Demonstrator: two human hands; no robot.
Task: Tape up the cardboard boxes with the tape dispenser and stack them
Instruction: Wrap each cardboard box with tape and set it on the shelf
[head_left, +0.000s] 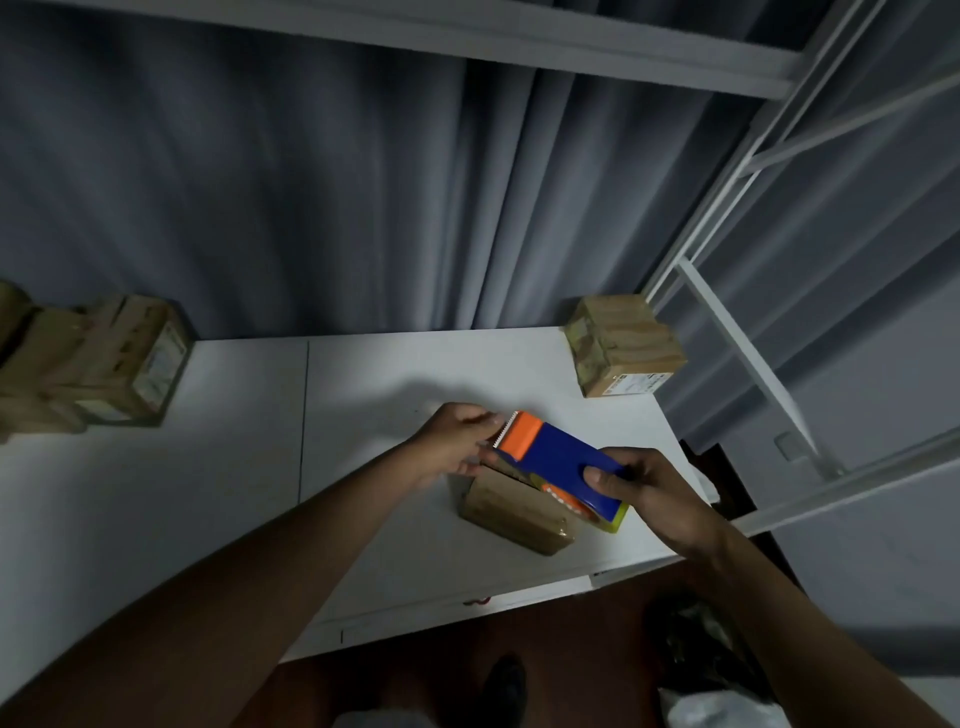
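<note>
Fingers gripping tape dispenser, over box

left hand pinching, right hand gripping

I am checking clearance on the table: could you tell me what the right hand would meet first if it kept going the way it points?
Probably the left hand, at the tape dispenser's far end; depth is unclear.
</note>
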